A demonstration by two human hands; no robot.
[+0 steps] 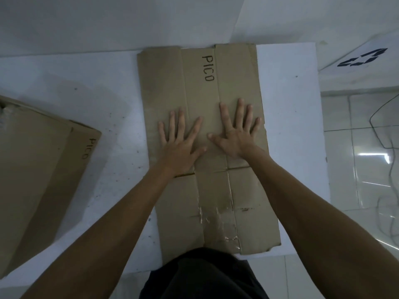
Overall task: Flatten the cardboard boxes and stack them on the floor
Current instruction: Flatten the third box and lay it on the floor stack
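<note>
Fingers (181,119) of both hands are spread wide and laid flat, with nothing gripped between them. The left hand (180,145) is pressed palm-down on the flattened cardboard box (200,100) at the centre of the frame, and the right hand (236,134) is pressed down just beside it, the two thumbs nearly meeting. This box is laid lengthwise from the upper centre of the frame down to the lower centre, and the word "PICO" (208,68) is printed on it near its far end. Strips of clear tape (220,221) are seen across its near end, where the flaps are folded flat. A second cardboard box (36,169) is seen at the left edge of the frame, well apart from the first, tilted and partly cut off; whether it is fully flat cannot be told. Both boxes are rested on a white surface (108,108) that is speckled with small dark marks. At the right of the frame, glossy pale floor tiles (362,160) are shown, crossed by thin dark cables (375,134). A white sheet bearing a black symbol (362,58) is seen at the upper right. White walls (108,20) are seen along the top. Dark clothing (205,277) is seen at the bottom centre.
</note>
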